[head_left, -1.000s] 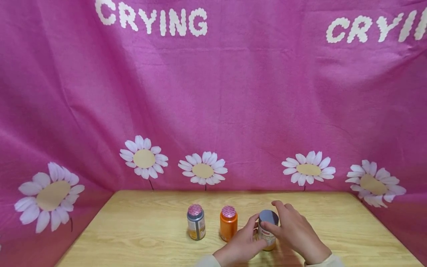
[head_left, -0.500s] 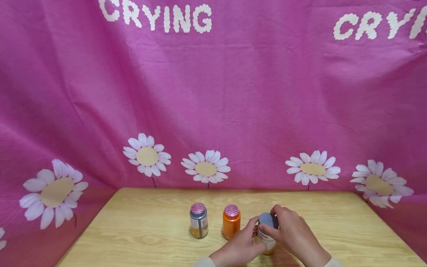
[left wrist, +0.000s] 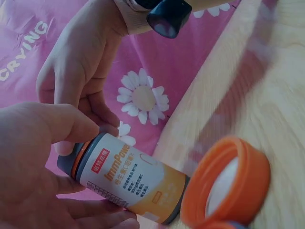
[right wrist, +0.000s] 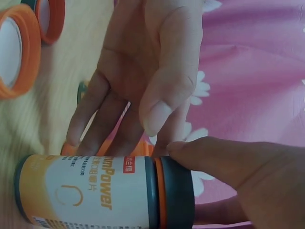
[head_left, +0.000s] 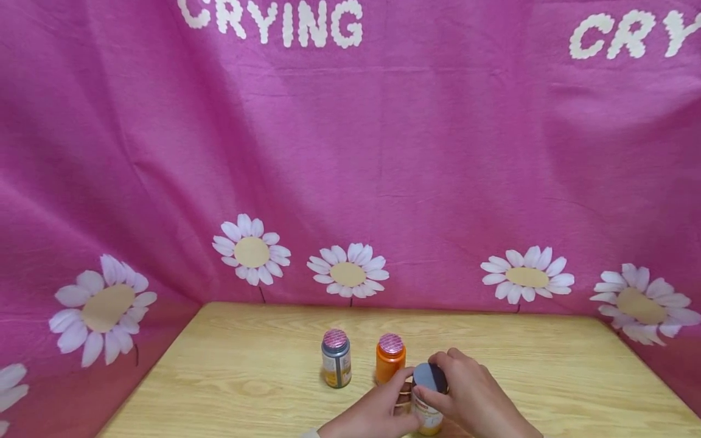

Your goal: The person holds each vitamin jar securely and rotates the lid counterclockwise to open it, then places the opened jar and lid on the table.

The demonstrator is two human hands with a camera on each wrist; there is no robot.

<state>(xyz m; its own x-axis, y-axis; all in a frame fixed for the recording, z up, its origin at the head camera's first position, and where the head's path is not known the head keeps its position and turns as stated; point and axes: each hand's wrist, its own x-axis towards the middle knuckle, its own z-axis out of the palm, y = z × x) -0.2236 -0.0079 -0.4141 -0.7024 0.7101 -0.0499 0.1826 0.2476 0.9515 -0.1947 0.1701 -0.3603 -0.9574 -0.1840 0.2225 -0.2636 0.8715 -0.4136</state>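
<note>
A pill bottle (left wrist: 136, 183) with a white and orange label stands low in the head view, its dark cap (right wrist: 176, 193) on top. My right hand (head_left: 473, 392) holds it by that cap, thumb and fingers on opposite sides. Around the bottle's left side is my left hand (head_left: 375, 410), its fingers loosely bent. In the right wrist view the left thumb shows a gap from the label. A grey bottle (head_left: 336, 360) and an orange bottle (head_left: 390, 362), both topped with pink foil seals, stand further back to the left.
Upturned orange caps (left wrist: 228, 183) lie on the wooden table (head_left: 246, 365) close to the bottle; the right wrist view has one cap (right wrist: 19, 52) nearest. A pink cloth (head_left: 427, 152) with printed daisies hangs behind the table.
The bottle and both hands have shifted left and nearer to me. My right fingers have come down onto the cap. The head view has turned slightly left.
</note>
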